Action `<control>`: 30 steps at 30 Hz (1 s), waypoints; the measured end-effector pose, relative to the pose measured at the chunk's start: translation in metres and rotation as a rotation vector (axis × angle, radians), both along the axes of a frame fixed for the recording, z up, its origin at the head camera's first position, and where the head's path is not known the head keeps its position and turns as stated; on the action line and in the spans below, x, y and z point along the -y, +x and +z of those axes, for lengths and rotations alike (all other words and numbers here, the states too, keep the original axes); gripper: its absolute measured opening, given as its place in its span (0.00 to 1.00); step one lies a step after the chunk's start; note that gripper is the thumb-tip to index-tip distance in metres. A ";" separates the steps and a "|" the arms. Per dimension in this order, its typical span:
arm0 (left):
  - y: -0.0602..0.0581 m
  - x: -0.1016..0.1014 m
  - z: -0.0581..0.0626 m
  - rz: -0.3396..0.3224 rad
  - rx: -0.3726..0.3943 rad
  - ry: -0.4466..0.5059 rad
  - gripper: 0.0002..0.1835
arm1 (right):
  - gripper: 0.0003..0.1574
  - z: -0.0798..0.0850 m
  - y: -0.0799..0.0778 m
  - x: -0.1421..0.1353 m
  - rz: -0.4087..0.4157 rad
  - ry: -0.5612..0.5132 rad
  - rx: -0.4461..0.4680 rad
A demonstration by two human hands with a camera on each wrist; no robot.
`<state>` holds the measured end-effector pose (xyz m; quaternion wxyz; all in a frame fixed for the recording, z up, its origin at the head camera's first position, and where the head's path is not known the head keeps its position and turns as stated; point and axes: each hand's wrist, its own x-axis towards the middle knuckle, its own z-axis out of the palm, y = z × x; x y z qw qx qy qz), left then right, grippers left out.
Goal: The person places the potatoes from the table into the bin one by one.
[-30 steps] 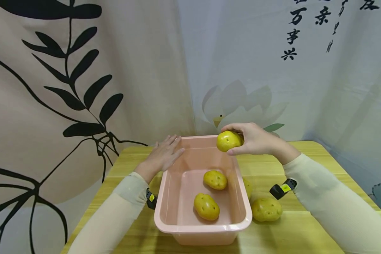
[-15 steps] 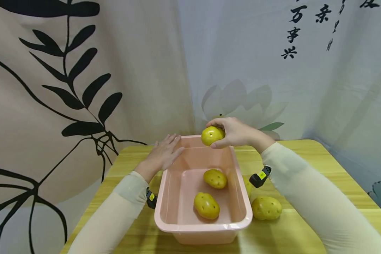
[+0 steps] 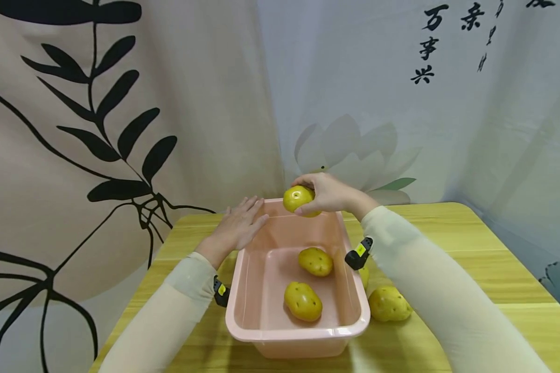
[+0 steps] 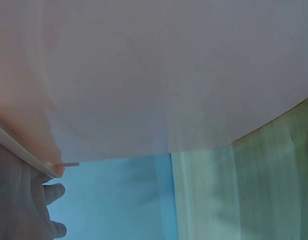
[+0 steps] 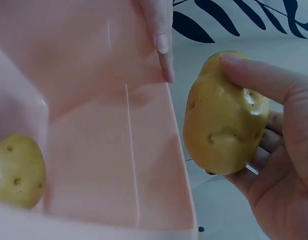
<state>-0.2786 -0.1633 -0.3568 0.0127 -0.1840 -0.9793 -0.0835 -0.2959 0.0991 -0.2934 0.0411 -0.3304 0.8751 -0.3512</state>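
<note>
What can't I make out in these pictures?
- Head view: most of the potato beside the tub, behind the tub's wall.
- Head view: the top of the writing, cut off by the upper edge.
- Left wrist view: part of the left hand, cut off by the left edge.
- Right wrist view: parts of the right hand's fingers, behind the held potato.

Light in the head view is bright and even, leaving soft shadows on the counter (image 3: pixel 485 280) and glare along the tub's rim (image 3: pixel 338 332). The left wrist view is dim, bluish, hazy; the right catches white glints on the lifted potato (image 5: pixel 219 120).
</note>
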 end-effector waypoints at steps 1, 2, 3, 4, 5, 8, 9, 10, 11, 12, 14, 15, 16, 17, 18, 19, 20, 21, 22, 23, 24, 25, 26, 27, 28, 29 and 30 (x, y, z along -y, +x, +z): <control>0.000 0.000 0.000 0.002 0.000 0.001 0.35 | 0.39 -0.002 -0.001 0.001 -0.005 -0.003 0.010; 0.000 0.001 0.000 0.004 0.000 0.000 0.35 | 0.39 -0.003 -0.003 0.002 -0.011 -0.005 0.019; 0.000 0.001 0.000 0.004 -0.001 -0.001 0.35 | 0.40 -0.004 -0.004 0.004 -0.016 -0.005 0.025; 0.000 0.001 0.000 0.004 -0.001 0.000 0.35 | 0.40 -0.005 -0.005 0.005 -0.020 -0.002 0.030; 0.000 0.001 0.000 0.005 -0.002 0.000 0.35 | 0.40 -0.006 -0.006 0.006 -0.025 0.003 0.032; 0.000 0.002 0.000 0.004 -0.011 -0.003 0.35 | 0.40 -0.009 -0.009 0.010 -0.028 0.016 0.026; 0.000 0.002 0.000 0.004 -0.014 -0.005 0.35 | 0.40 -0.010 -0.009 0.011 -0.025 0.018 0.025; 0.000 0.002 0.000 0.005 -0.017 -0.006 0.35 | 0.40 -0.011 -0.010 0.013 -0.023 0.019 0.026; 0.000 0.003 0.000 0.005 -0.020 -0.008 0.35 | 0.40 -0.012 -0.011 0.014 -0.020 0.015 0.028; 0.000 0.003 0.000 0.005 -0.021 -0.012 0.35 | 0.39 -0.013 -0.011 0.016 -0.019 0.011 0.034; 0.000 0.003 0.001 0.003 -0.023 -0.017 0.35 | 0.38 -0.016 -0.012 0.019 -0.015 0.004 0.050; 0.000 0.004 0.001 0.002 -0.022 -0.017 0.35 | 0.38 -0.018 -0.012 0.020 -0.016 0.000 0.063; 0.000 0.004 0.001 0.001 -0.023 -0.020 0.35 | 0.38 -0.020 -0.013 0.021 -0.016 -0.003 0.075; 0.000 0.004 0.001 0.000 -0.022 -0.025 0.36 | 0.37 -0.022 -0.013 0.021 -0.018 -0.007 0.089; 0.000 0.004 0.001 -0.001 -0.020 -0.029 0.36 | 0.37 -0.024 -0.014 0.022 -0.018 -0.008 0.102; 0.000 0.004 0.002 -0.001 -0.019 -0.031 0.36 | 0.37 -0.027 -0.015 0.023 -0.017 -0.009 0.113; 0.000 0.004 0.002 0.000 -0.018 -0.032 0.36 | 0.37 -0.029 -0.015 0.023 -0.018 -0.009 0.125; 0.000 0.004 0.002 0.002 -0.015 -0.032 0.36 | 0.37 -0.032 -0.016 0.024 -0.018 -0.006 0.129; 0.000 0.004 0.002 0.004 -0.014 -0.032 0.36 | 0.37 -0.034 -0.016 0.024 -0.019 0.002 0.128; 0.000 0.004 0.002 0.004 -0.013 -0.027 0.36 | 0.37 -0.036 -0.017 0.025 -0.020 0.009 0.126; 0.000 0.004 0.001 0.004 -0.012 -0.022 0.35 | 0.38 -0.038 -0.017 0.026 -0.020 0.023 0.119; 0.000 0.003 0.001 0.005 -0.013 -0.022 0.35 | 0.39 -0.040 -0.017 0.026 -0.019 0.035 0.118; 0.000 0.003 0.001 0.006 -0.013 -0.019 0.35 | 0.40 -0.042 -0.016 0.027 -0.016 0.048 0.119; 0.000 0.003 0.001 0.006 -0.010 -0.017 0.35 | 0.42 -0.044 -0.016 0.027 -0.011 0.063 0.118; 0.000 0.003 0.001 0.004 -0.012 -0.014 0.35 | 0.43 -0.045 -0.015 0.027 -0.006 0.074 0.123; 0.000 0.003 0.000 0.004 -0.013 -0.014 0.35 | 0.44 -0.046 -0.015 0.028 -0.001 0.081 0.134; 0.000 0.003 0.000 0.004 -0.013 -0.017 0.35 | 0.44 -0.047 -0.014 0.028 0.004 0.088 0.143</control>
